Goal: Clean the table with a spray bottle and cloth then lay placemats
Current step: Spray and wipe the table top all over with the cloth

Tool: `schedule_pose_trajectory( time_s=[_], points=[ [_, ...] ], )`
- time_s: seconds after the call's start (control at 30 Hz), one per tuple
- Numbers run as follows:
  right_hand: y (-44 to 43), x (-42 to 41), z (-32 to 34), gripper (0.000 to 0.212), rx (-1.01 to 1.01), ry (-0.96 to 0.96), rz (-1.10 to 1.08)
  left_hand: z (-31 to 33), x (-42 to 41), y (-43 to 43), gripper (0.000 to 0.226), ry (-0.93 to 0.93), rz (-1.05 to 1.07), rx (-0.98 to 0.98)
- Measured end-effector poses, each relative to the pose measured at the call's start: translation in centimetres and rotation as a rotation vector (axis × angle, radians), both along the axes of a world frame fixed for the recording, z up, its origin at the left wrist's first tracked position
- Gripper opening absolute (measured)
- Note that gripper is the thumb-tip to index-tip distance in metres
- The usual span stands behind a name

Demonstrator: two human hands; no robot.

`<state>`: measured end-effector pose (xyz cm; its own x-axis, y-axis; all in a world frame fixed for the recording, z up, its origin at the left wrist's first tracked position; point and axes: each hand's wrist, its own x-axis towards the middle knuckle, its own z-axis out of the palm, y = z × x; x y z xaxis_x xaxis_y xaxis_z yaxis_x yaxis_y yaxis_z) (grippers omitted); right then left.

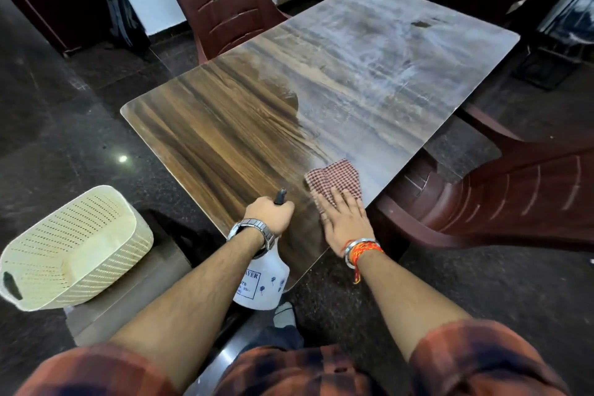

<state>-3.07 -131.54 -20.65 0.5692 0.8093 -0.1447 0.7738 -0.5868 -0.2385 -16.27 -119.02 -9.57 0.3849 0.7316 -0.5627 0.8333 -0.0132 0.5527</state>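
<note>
While the checked red-&-white cloth (pixel 334 180) lies crumpled on the table's near right corner, the right hand (pixel 344 223) presses flat on its near part, palm down, fingers straight & spread, not curled round it. Cloth's far half sticks out past the fingertips, close to the table's right edge. Just left of it, the left hand (pixel 268 214) is clamped round the head of the white spray bottle (pixel 262 281), w/ the black nozzle (pixel 280 196) poking out above the knuckles & pointing away over the table top. Bottle body hangs below the wrist, at the table's near edge, blue print on its side. Table (pixel 225 125) is wood-grain w/ rounded corners: near-left part dark brown & streaky, far & right part pale & hazy. Metal watch (pixel 254 231) on the left wrist; silver bangle & orange-red threads (pixel 363 249) on the right wrist. Both forearms bare, plaid sleeves at the bottom of the view. Cream perforated basket (pixel 70 247) sits on a low brown stand (pixel 128 296) left of the person, apart from the table. One dark-red plastic chair (pixel 225 0) stands at the table's far left side, another (pixel 514 196) at its right side, near the cloth corner. Floor (pixel 48 106) is dark speckled stone
</note>
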Motion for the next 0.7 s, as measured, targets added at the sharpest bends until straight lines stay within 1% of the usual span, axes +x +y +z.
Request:
schedule_pose_trajectory(
  time_s=[0.13, 0.23, 0.33, 0.43, 0.5, 0.63, 0.7],
  points=[
    [0.9, 5.1, -0.1, 0.052, -0.040, 0.002, -0.101, 0.2, 2.5, 2.3, 0.039, -0.013, 0.025, -0.017],
    [2.2, 6.4, -0.3, 0.054, -0.054, -0.019, -0.125, 0.2, 3.9, 3.8, 0.032, -0.019, 0.009, -0.021],
    [3.8, 6.2, -0.5, 0.057, -0.028, -0.064, -0.171, 0.1, 5.1, 4.9, 0.032, -0.024, 0.036, -0.017],
    [5.3, 7.8, -0.6, 0.058, -0.048, -0.047, -0.109, -0.1, 6.5, 5.4, 0.029, -0.025, 0.062, -0.040],
    [6.7, 9.7, -0.7, 0.058, -0.045, -0.043, -0.073, -0.5, 7.6, 5.8, 0.030, -0.016, 0.065, -0.052],
    [9.6, 13.9, -1.1, 0.057, 0.017, -0.005, -0.109, -0.6, 10.4, 6.5, 0.029, -0.004, 0.103, 0.013],
    [10.4, 15.5, -1.1, 0.057, 0.020, -0.002, -0.087, -0.3, 12.0, 6.6, 0.029, 0.014, 0.116, 0.040]
  ],
)
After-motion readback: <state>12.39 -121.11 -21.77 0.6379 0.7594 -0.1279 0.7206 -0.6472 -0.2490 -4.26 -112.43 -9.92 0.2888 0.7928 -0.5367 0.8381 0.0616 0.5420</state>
